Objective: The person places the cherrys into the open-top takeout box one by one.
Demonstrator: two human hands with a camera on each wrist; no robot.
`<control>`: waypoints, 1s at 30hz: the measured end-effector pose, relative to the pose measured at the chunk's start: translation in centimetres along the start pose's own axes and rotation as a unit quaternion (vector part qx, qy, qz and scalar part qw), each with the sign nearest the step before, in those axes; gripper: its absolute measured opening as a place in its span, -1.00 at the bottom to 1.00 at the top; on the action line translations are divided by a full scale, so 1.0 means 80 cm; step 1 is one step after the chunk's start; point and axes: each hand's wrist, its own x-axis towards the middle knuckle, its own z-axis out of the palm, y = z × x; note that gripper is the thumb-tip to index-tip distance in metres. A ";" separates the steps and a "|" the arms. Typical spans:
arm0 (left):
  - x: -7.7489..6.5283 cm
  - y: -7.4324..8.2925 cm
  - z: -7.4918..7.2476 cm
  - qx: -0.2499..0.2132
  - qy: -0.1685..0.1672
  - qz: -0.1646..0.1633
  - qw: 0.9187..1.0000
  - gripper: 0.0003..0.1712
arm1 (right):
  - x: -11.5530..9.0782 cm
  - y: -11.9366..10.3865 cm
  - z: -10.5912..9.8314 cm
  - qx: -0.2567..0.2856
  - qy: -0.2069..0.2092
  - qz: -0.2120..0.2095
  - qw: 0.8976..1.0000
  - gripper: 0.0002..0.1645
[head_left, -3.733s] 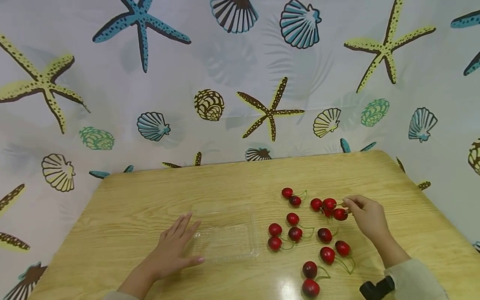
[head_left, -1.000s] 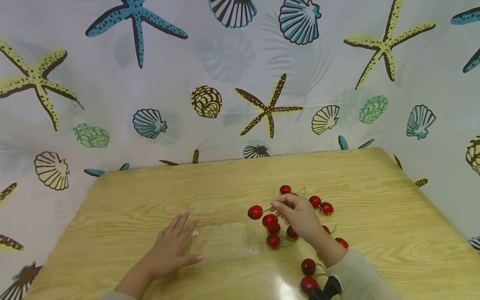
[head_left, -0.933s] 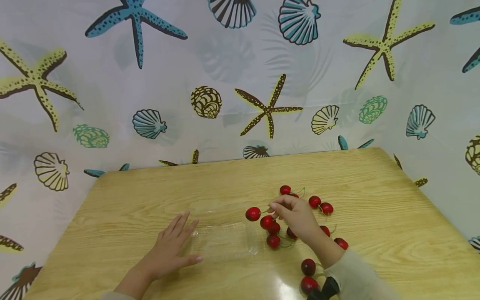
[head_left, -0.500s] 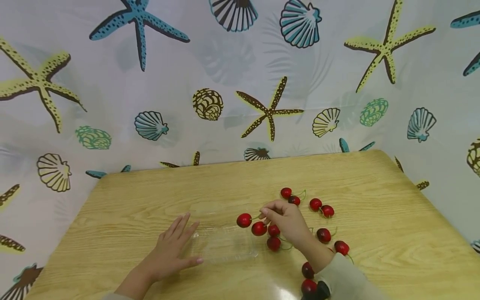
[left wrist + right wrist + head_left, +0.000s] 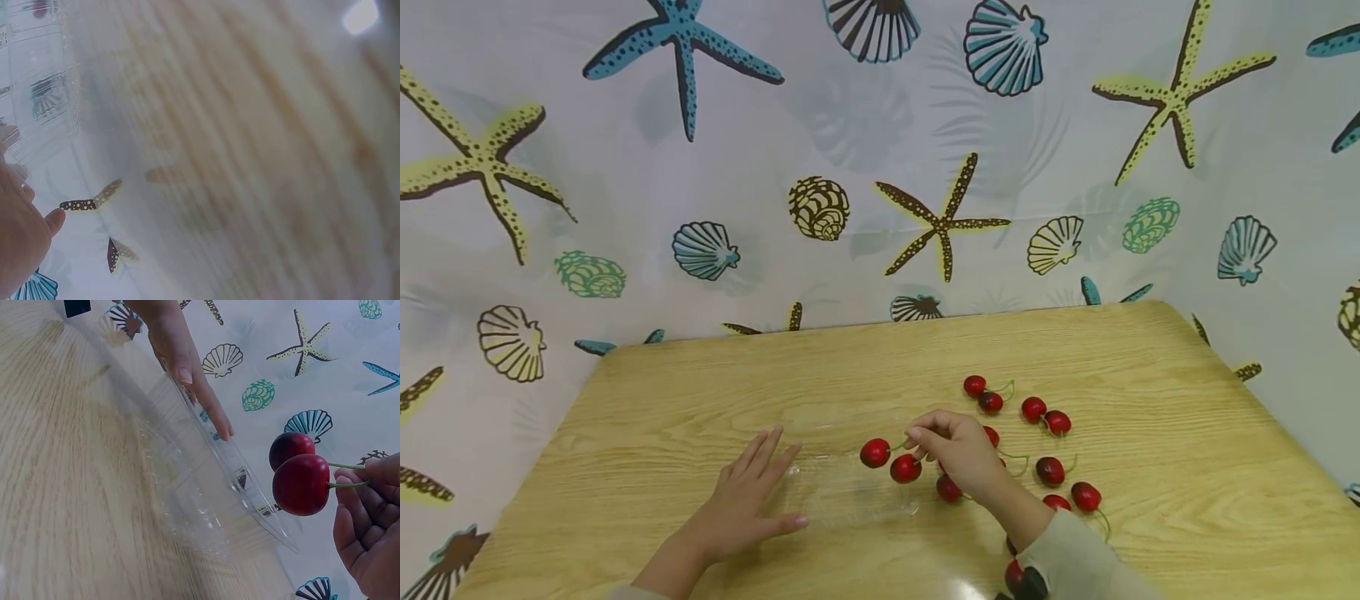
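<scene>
Shell-and-starfish cloth (image 5: 745, 192) hangs behind the wooden table (image 5: 700, 383). My right hand (image 5: 958, 454) pinches the stems (image 5: 345, 466) of a cherry pair (image 5: 876, 452) between thumb and fingertips, up off the wood near the right end of the clear box (image 5: 850, 492). My left hand (image 5: 741, 500), fingers straight and spread, lies at the box's left edge. I judge one pair lifted, not yet set down; the other cherries (image 5: 1050, 472) lie right of the box. Wood stretches behind the box to the table's far edge; on its right, cherries crowd closer.

Pale cloth (image 5: 745, 167) with starfish (image 5: 942, 224) and shell motifs (image 5: 1004, 48) behind a light wood-grain table (image 5: 685, 400).
</scene>
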 end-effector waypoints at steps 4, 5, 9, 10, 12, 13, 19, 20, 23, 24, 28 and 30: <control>0.000 0.000 0.000 0.004 0.002 0.002 1.000 -0.05 | 0.002 0.001 0.004 -0.006 -0.011 -0.003 1.000 -0.73; 0.000 0.000 0.000 0.005 0.002 0.002 1.000 -0.04 | 0.002 0.001 0.004 -0.006 -0.015 -0.006 1.000 -0.73; 0.000 -0.001 0.000 0.012 0.001 0.000 1.000 -0.04 | 0.005 0.003 0.008 -0.001 -0.030 -0.013 0.999 -0.71; 0.000 -0.001 0.000 0.013 0.001 0.000 1.000 -0.03 | 0.005 0.003 0.009 0.000 -0.033 -0.013 0.999 -0.72; 0.000 -0.001 0.000 0.012 0.001 -0.001 1.000 -0.03 | 0.006 0.005 0.011 0.000 -0.041 -0.013 0.999 -0.71; 0.000 -0.001 0.000 0.011 0.000 -0.001 1.000 -0.03 | 0.006 0.005 0.012 -0.004 -0.044 -0.014 0.999 -0.71; -0.001 -0.001 0.000 0.008 -0.001 -0.002 1.000 -0.04 | 0.008 0.006 0.019 -0.010 -0.060 -0.010 0.998 -0.76; -0.002 -0.001 0.000 0.008 -0.002 -0.002 1.000 -0.04 | 0.008 0.007 0.020 -0.008 -0.062 -0.009 0.998 -0.78; -0.002 -0.002 0.000 0.009 -0.004 -0.002 1.000 -0.04 | 0.010 0.009 0.023 -0.007 -0.069 -0.009 0.998 -0.81; -0.002 -0.002 0.000 0.008 -0.004 -0.002 1.000 -0.04 | 0.011 0.009 0.023 -0.006 -0.071 -0.010 0.997 -0.82; -0.001 -0.003 0.001 0.009 -0.002 -0.001 1.000 -0.03 | 0.008 0.004 0.026 -0.022 -0.076 -0.010 0.997 -0.81; -0.001 -0.003 0.001 0.008 -0.002 -0.002 1.000 -0.03 | 0.004 -0.005 0.028 -0.031 -0.079 -0.006 0.996 -0.82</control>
